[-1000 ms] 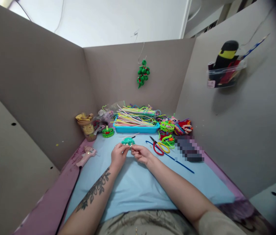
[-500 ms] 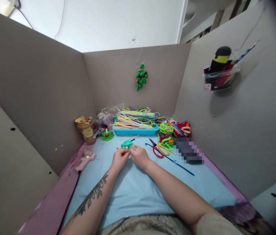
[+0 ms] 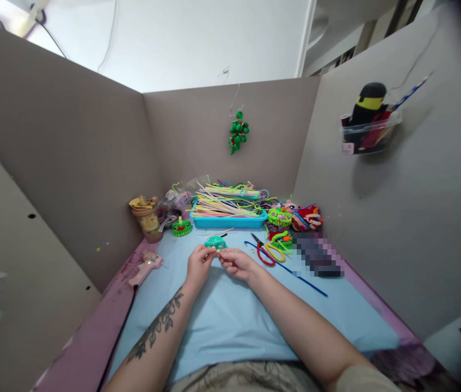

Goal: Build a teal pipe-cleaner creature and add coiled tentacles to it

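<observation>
My left hand (image 3: 200, 265) and my right hand (image 3: 237, 263) meet fingertip to fingertip over the middle of the light blue cloth (image 3: 230, 321). Both are closed in a pinch. Between their fingertips is a small pale piece (image 3: 217, 251), too small to name. Just beyond the fingers lies a turquoise fuzzy pipe-cleaner figure (image 3: 215, 242), its near edge partly hidden by my hands. Whether the pale piece is joined to it I cannot tell. To the right, scissors with one red and one yellow handle (image 3: 266, 259) rest on a dark blue pipe cleaner (image 3: 303, 281).
A blue tray (image 3: 230, 222) heaped with pipe cleaners stands at the back. A pink glue gun (image 3: 147, 268) and a cup (image 3: 147, 222) are at left, near a green figure (image 3: 182, 227). Colourful figures (image 3: 280, 218) and a blurred dark object (image 3: 315, 255) sit at right. Panels enclose three sides.
My right hand has turned and drawn slightly back, showing its curled fingers. More of the pale piece shows between the fingertips. The whole view has shifted slightly.
</observation>
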The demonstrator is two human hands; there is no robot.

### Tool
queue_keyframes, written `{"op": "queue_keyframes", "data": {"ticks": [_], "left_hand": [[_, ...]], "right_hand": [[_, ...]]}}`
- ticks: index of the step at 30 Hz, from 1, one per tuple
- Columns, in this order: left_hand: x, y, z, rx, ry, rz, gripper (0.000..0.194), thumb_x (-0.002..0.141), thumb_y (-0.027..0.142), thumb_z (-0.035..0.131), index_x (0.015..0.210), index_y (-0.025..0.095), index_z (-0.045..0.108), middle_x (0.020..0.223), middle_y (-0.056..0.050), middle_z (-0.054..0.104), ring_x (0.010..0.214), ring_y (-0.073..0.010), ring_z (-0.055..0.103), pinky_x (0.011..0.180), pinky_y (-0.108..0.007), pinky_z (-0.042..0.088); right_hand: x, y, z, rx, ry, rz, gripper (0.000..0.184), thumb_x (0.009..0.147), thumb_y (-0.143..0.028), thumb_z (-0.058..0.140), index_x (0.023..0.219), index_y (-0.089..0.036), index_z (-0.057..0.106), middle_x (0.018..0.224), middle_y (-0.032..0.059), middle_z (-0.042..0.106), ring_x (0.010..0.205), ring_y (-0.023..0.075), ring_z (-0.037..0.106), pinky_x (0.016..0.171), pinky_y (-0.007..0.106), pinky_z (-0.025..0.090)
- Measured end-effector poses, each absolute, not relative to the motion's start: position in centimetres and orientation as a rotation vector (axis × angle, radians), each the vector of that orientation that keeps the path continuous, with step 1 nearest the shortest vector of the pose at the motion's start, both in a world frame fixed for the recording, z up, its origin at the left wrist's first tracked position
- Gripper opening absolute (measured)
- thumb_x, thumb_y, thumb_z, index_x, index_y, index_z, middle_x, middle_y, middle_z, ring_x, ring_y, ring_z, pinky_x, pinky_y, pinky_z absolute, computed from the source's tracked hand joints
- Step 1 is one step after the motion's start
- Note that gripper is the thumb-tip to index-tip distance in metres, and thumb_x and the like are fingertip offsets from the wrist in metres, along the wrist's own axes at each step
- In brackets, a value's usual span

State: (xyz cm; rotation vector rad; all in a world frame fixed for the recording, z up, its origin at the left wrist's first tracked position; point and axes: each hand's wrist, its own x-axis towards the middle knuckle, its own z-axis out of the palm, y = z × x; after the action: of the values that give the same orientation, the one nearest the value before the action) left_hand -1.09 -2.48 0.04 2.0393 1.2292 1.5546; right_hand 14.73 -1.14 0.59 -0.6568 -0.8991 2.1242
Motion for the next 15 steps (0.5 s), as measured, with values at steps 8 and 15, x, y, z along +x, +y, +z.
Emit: {"op": "queue_keyframes", "data": {"ticks": [8,15], "left_hand": [[-1.0,-3.0,0.1,2.226,1.249,1.497,0.016,0.084,0.025,0.055,0.086,0.022,0.07,0.074,-0.003,0.058,0.071,-0.0143,0.056,0.065,-0.026,0.045],[-0.9,-2.8,0.2,2.143,1.316,1.436,0.014,0.083,0.024,0.055,0.084,0.019,0.068,0.076,-0.003,0.064,0.066,-0.0133,0.055,0.064,-0.025,0.044]], "right_hand": [[14.7,-1.1,0.8,-0.616,-0.67,2.213,0.021,0.063,-0.008,0.067,0.069,-0.015,0.047,0.052,-0.0089,0.039,0.038,-0.0003,0.025,0.031,0.008,0.008],[13.9,-1.7,1.9,-0.818,-0.879,1.711,0.024,0.057,-0.025,0.074,0.067,-0.015,0.054,0.055,-0.0054,0.046,0.043,0.0037,0.036,0.034,0.014,0.02]]}}
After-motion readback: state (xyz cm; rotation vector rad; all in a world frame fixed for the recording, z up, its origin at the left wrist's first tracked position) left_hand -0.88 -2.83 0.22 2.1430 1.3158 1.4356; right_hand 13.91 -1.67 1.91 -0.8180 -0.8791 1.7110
